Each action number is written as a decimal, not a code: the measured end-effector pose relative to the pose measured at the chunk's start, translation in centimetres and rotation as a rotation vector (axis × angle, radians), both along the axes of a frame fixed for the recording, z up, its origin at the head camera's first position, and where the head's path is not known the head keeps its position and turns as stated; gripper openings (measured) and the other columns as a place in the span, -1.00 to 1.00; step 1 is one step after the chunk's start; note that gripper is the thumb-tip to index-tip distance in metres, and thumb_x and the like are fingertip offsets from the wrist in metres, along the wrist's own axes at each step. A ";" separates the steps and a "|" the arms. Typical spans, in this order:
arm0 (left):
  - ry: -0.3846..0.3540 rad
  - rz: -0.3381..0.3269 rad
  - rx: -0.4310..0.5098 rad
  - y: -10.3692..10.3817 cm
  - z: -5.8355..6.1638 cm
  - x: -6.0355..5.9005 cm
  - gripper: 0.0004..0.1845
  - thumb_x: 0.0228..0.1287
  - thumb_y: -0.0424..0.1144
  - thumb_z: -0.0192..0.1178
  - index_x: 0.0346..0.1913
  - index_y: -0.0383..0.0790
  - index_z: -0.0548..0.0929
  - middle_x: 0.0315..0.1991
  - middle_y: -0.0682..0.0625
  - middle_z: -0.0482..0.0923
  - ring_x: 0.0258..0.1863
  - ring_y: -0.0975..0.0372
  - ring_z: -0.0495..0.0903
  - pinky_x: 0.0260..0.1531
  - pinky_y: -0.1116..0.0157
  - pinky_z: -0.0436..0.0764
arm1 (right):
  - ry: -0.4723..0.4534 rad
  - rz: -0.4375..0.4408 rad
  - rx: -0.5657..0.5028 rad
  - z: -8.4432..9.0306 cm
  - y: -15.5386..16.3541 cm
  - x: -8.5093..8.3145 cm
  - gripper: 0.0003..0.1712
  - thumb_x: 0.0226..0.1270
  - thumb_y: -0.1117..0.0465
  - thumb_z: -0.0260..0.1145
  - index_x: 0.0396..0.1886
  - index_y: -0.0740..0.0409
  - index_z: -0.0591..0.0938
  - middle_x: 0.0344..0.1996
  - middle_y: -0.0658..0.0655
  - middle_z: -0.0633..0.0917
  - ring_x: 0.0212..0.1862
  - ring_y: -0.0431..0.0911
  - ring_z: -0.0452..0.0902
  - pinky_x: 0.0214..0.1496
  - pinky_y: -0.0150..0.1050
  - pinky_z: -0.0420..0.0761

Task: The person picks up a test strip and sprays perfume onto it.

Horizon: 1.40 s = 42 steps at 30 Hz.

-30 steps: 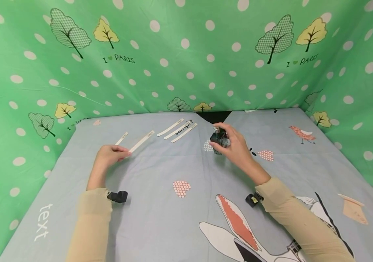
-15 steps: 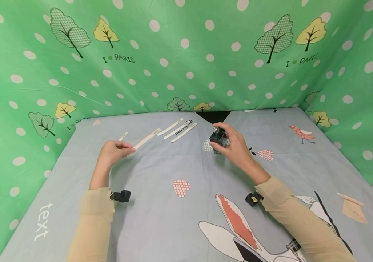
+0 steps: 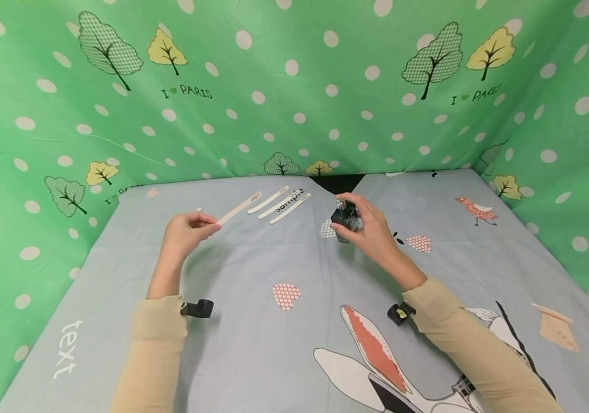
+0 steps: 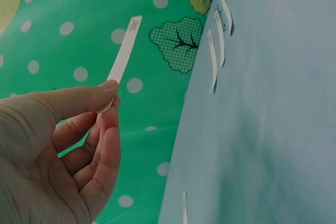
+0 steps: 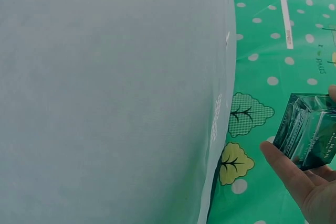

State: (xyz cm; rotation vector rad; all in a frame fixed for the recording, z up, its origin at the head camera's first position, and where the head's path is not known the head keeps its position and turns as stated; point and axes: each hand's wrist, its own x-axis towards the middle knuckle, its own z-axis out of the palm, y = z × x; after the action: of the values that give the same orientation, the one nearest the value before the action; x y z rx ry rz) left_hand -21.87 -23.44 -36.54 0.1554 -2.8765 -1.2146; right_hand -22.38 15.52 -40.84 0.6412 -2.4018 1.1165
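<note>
Head view: the left hand [image 3: 187, 230] pinches one end of a white paper strip [image 3: 239, 207] between thumb and fingertips, and since a second ago it has risen and moved toward the far side of the table, so the strip's free end now points closer to the three loose strips [image 3: 280, 203] lying side by side on the grey-blue printed cloth [image 3: 284, 355]. The right hand [image 3: 372, 229] has stayed where it was, fingers curled round a small dark glass bottle [image 3: 345, 218] held just above the cloth, right of those strips. The left wrist view shows the strip clamped at its lower end, angled up against the green dotted backdrop [image 4: 79, 35], with the loose strips beyond on the cloth. The right wrist view shows the square, clear-sided bottle [image 5: 310, 135] resting against the fingers. Another short strip [image 3: 198, 210] lies on the cloth just behind the left hand, mostly hidden by it. Nothing lies between strip and bottle.
</note>
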 end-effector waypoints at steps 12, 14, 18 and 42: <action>0.024 -0.015 0.013 1.5 0.8 -0.1 -0.72 0.29 -0.12 0.35 -0.09 -0.26 0.74 -0.25 -0.13 0.75 -0.38 0.28 0.59 -0.33 0.37 0.55 | 0.017 0.001 -0.003 0.0 0.1 0.0 -0.30 0.20 0.15 0.51 0.32 -0.05 0.44 0.21 0.18 0.60 0.03 0.10 0.61 -0.04 0.05 0.72; 0.027 -0.020 0.017 1.8 0.9 -0.1 -0.72 0.29 -0.12 0.35 -0.09 -0.25 0.74 -0.24 -0.14 0.75 -0.38 0.29 0.59 -0.32 0.37 0.55 | 0.019 0.001 -0.002 -0.1 0.1 0.0 -0.30 0.20 0.15 0.51 0.32 -0.05 0.44 0.21 0.18 0.60 0.03 0.10 0.61 -0.06 0.04 0.72; 0.031 -0.030 0.029 2.2 1.0 -0.1 -0.73 0.28 -0.14 0.35 -0.09 -0.25 0.75 -0.24 -0.13 0.75 -0.39 0.29 0.59 -0.32 0.37 0.56 | 0.016 -0.003 0.001 0.0 0.1 0.0 -0.30 0.20 0.14 0.52 0.31 -0.05 0.44 0.21 0.18 0.60 0.02 0.10 0.60 -0.09 0.03 0.71; 0.033 -0.084 0.092 4.7 1.0 -0.3 -0.75 0.27 -0.13 0.38 -0.09 -0.20 0.76 -0.19 -0.16 0.76 -0.21 0.01 0.70 -0.26 0.32 0.63 | 0.015 0.004 -0.007 0.1 0.0 0.2 -0.31 0.22 0.15 0.50 0.32 -0.06 0.43 0.22 0.16 0.59 0.01 0.08 0.60 -0.13 -0.01 0.71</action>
State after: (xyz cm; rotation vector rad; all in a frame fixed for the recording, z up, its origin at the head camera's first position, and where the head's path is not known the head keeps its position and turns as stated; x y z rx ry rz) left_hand -22.14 -18.70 -35.55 0.0147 -2.8269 -1.3509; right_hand -22.23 15.52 -40.76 0.6498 -2.3833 1.1174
